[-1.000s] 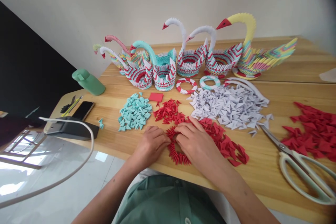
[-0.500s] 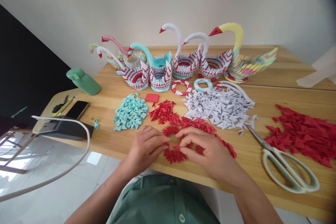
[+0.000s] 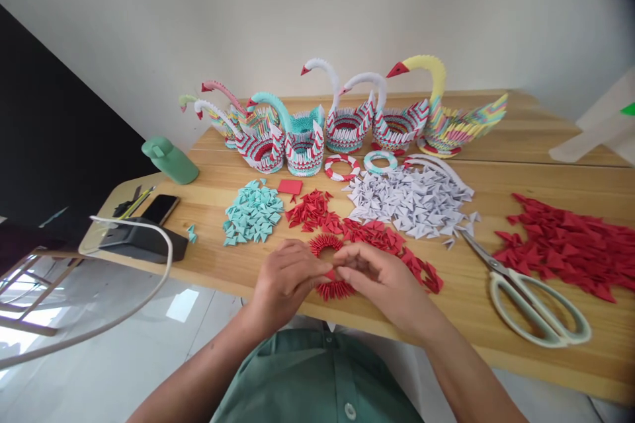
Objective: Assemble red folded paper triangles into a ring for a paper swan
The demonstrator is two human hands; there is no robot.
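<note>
Left hand [image 3: 286, 277] and right hand [image 3: 381, 281] closer than before; left fingers pinching red paper [image 3: 331, 274], right grip unclear; red ring [image 3: 335, 291] beneath fingertips.

The spiky red ring [image 3: 335, 290], red pieces [image 3: 565, 248], white pieces [image 3: 411, 201] and teal pieces [image 3: 253, 213] look like matt folded paper, and the swans [image 3: 303, 162] are ridged, rough-textured paper too. The tabletop [image 3: 526, 178] is smooth, grained wood with a faint sheen. The scissor blades [image 3: 479, 251] show grey metal, the handles [image 3: 538, 309] pale, smooth plastic; the phone [image 3: 163, 209] and floor [image 3: 149, 350] are glossy, the shirt [image 3: 297, 383] matt cloth.
</note>
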